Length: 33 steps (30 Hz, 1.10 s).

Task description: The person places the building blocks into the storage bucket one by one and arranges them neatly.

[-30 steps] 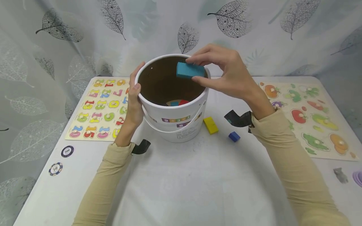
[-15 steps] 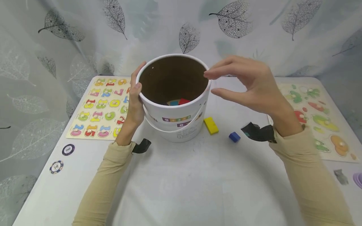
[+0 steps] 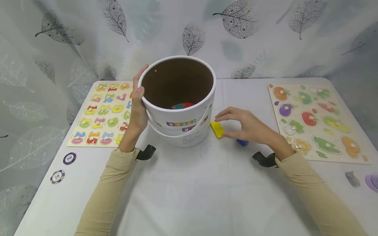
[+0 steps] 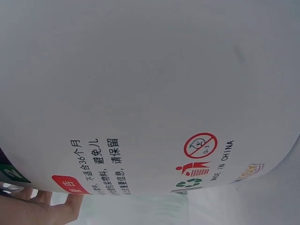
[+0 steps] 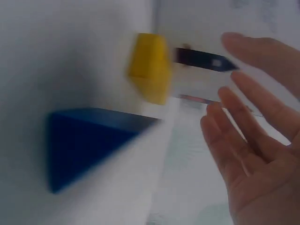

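Observation:
A white bucket point(image 3: 174, 123) with a dark inside and a thin handle stands on the table, tipped slightly. My left hand point(image 3: 138, 109) grips its left side near the rim, thumb in front and fingers around the back; the left wrist view shows that hand point(image 4: 42, 206) against the printed wall. My right hand point(image 3: 245, 126) hovers beside a yellow block point(image 3: 217, 130), thumb and fingers apart, nothing between them. Below the right hand lies a dark blue triangular block point(image 3: 242, 142), partly covered by it in the head view. Inside the bucket, a red block point(image 3: 188, 105) and a blue one show at the bottom.
On the left lies a number puzzle board point(image 3: 98, 113), with two poker chips point(image 3: 69, 158) in front. A vegetable puzzle board point(image 3: 319, 124) is on the right, near a small grey piece point(image 3: 352, 179) and purple rings point(image 3: 372, 182). A leaf-patterned curtain point(image 3: 193, 26) hangs behind.
The blue-green block left my right hand at the bucket opening. That hand then drew back right and came down to the yellow block. My left hand stays on the bucket.

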Tool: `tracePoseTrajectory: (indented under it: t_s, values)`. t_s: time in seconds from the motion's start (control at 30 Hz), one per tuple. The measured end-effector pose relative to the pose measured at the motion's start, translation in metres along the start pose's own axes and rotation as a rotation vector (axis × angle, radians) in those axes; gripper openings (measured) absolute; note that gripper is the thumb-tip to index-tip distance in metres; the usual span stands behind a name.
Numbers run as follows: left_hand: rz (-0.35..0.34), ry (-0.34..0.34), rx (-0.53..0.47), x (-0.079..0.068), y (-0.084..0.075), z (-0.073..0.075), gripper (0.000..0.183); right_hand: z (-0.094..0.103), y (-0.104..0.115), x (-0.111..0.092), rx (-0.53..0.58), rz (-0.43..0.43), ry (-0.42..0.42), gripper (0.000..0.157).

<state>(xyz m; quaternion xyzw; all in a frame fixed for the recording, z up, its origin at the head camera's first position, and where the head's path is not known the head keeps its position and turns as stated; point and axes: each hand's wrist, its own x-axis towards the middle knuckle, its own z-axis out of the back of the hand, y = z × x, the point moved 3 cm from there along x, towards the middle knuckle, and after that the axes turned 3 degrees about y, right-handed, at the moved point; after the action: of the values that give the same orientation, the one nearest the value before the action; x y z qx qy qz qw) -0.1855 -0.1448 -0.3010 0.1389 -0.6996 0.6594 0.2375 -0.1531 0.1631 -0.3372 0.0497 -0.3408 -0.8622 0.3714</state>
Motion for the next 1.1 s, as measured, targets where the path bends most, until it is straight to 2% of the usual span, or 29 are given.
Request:
tracePoseTrajectory:
  t_s: [0.13,0.3,0.4,0.57,0.7,0.83,0.97,1.03,1.1]
  values:
    - [0.007,0.002,0.013,-0.001,0.002,0.0,0.074,-0.021,-0.016,0.003,-0.028,-0.09,0.092,0.055]
    - [0.01,-0.008,0.029,-0.002,0.003,0.001,0.074,-0.033,-0.025,0.005,-0.039,-0.208,0.183,0.064]
    - [0.008,-0.005,0.022,-0.002,0.004,0.001,0.074,-0.034,-0.026,0.005,-0.059,-0.215,0.18,0.064]
    - [0.006,-0.009,0.021,-0.001,0.003,0.002,0.074,-0.03,-0.027,0.005,-0.072,-0.178,0.12,0.06]
    - [0.005,-0.007,0.025,0.0,0.002,0.002,0.074,-0.014,-0.028,0.0,-0.041,-0.167,0.048,0.055]
    - [0.008,-0.004,0.019,0.0,0.003,0.002,0.075,0.018,-0.022,-0.005,-0.047,-0.16,-0.056,0.054]
    - [0.014,-0.015,0.036,0.001,0.003,0.003,0.075,0.059,-0.002,-0.003,-0.07,-0.122,-0.194,0.057]
    - [0.017,-0.023,0.044,0.0,0.003,0.002,0.075,0.077,0.013,0.002,-0.045,-0.075,-0.265,0.059]
    - [0.018,-0.025,0.045,0.0,0.003,0.002,0.075,0.092,0.031,0.011,0.045,0.003,-0.341,0.061]
